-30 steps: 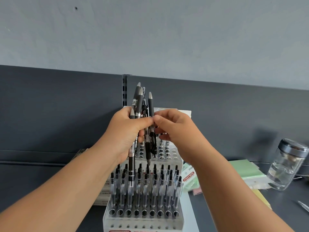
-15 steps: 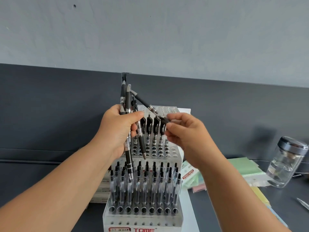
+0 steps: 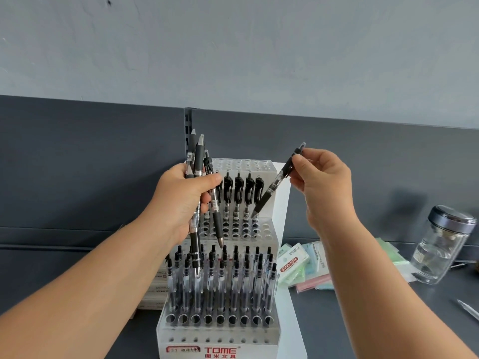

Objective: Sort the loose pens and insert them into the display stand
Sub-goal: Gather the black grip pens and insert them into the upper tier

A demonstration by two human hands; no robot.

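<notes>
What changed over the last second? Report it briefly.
The right hand pulled one pen out of the bunch and carried it right, tip down near the middle tier of the stand. The left hand still grips the bunch; stand, sticky notes and jar stayed put.

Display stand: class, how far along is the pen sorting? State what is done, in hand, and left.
Done: lower rows of the display stand are mostly filled, and a short row of pens stands in the middle tier. In hand: the right hand pinches one pen, tip down beside that row. Left: the bundle the left hand grips; top-tier holes are empty.
</notes>
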